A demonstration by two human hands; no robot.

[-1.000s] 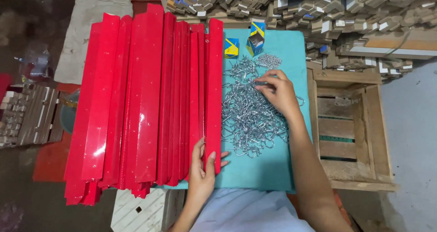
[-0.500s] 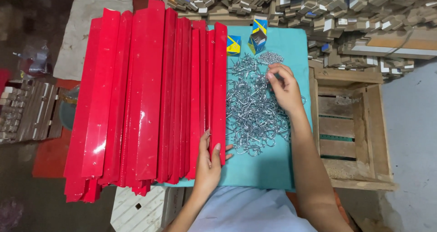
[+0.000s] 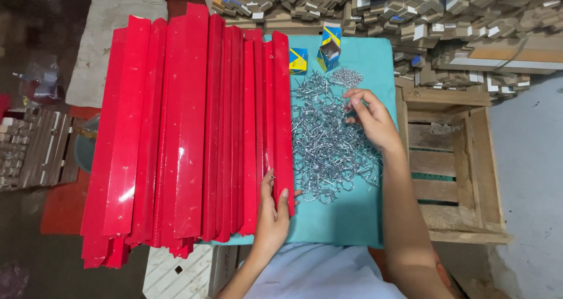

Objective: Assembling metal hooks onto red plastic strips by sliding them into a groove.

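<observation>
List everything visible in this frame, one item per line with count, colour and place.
Long strips: a dense row, count unclear, glossy red, laid side by side over the left of the table.
Table top: one, teal, centre.
Metal hooks: a loose pile, silver, on the teal top right of the strips.
Small boxes: two, blue and yellow, far edge of the table; one open.
Wooden crate: one, bare wood, right of the table.
Stacked small blocks: many, tan and white, along the top.
Cloth: one, grey-beige, upper left.
Left hand: on the near end of the rightmost strips.
Right hand: fingers in the hook pile.
</observation>
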